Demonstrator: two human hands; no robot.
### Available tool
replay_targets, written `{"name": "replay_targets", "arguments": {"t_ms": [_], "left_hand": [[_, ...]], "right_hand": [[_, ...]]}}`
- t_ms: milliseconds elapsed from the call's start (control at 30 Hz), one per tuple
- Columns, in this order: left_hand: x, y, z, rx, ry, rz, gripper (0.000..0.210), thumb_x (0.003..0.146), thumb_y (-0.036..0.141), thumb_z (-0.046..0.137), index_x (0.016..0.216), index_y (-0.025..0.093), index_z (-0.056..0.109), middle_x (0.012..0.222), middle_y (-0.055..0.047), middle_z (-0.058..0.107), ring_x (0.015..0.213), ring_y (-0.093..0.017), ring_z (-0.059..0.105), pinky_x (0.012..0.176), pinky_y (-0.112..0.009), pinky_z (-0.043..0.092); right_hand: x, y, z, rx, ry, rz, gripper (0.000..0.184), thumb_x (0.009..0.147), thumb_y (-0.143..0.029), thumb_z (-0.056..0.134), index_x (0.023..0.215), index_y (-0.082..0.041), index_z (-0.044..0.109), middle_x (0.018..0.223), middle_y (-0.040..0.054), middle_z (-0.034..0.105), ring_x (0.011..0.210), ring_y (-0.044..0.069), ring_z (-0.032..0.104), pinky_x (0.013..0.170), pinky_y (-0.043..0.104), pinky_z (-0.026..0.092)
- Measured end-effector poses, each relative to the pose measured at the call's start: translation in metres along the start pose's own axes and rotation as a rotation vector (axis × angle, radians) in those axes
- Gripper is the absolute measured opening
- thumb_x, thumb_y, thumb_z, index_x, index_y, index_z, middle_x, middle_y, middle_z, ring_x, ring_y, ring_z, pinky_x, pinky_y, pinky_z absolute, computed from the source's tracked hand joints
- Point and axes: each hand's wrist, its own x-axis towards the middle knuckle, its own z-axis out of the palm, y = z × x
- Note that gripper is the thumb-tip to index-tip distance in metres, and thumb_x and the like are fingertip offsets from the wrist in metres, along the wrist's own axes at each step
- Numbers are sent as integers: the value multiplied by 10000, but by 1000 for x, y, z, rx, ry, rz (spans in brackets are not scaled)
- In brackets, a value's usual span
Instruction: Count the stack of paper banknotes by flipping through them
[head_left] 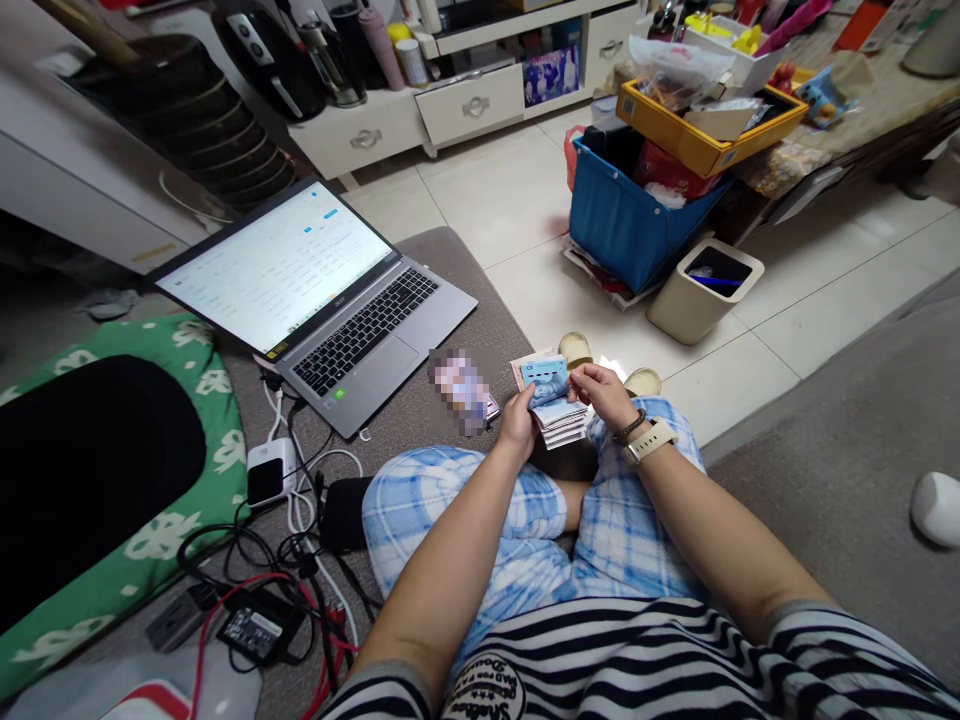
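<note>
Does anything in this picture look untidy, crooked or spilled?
Yes. Left of the person, several cables lie in a tangle around a black power adapter. Ahead, a loaded yellow box juts out at an angle over the blue bin, which looks precarious. I see no spill near the banknotes.

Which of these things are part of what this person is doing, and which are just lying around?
In use, by the look of it:
- banknotes
- left hand, gripping them
- right hand, fingers at their edge

Apparently just lying about:
- laptop, open
- power adapter
- blue bin
- beige wastebasket
</note>
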Motion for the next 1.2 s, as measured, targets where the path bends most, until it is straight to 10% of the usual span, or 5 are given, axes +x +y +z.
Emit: {"name": "replay_targets", "arguments": {"t_ms": [467,1200], "left_hand": [[-8,8,7,40,43,6,290,567,276,841,787,141,710,857,-105,772,1075,-335,690,975,-457,501],[-2,2,3,-13,31,-26,325,715,395,767,898,128,734,895,-104,779,1055,-305,709,977,-427,520]], "right_hand": [[4,9,-3,-50,186,20,420,618,-550,798,725,-217,564,583,-39,543,528,124,440,531,279,344],[1,1,-1,-37,85,5,377,660,-556,719,626,-221,549,517,-56,420,506,111,350,521,280,297]]}}
